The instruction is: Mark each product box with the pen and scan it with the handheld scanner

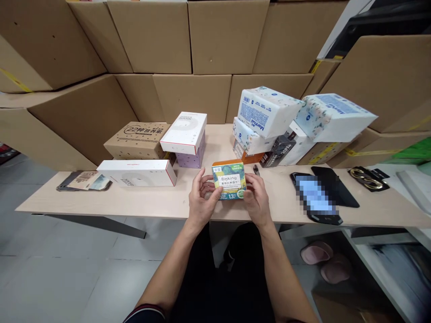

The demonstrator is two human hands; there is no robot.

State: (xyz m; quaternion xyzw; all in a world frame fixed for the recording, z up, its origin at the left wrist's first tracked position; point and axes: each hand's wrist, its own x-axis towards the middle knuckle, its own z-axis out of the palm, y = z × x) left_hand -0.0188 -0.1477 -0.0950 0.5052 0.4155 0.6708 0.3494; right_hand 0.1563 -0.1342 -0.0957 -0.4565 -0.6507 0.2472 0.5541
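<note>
Binking box [227, 170] is being held near the front edge of the worktop [158, 202]; left hand [203, 200] and right hand [258, 202] are gripping opposite sides, presumably leaving its label [230, 182] readable. Whether its underside is touching down, I cannot tell.

1. small printed box [232, 180] by the table's front edge: smooth paper card.
2. table [161, 204]: pale wood-look top, smooth, matt.
3. patterned packs [269, 110], back right: shiny plastic film.
4. brown cartons [191, 96]: matt cardboard.
</note>
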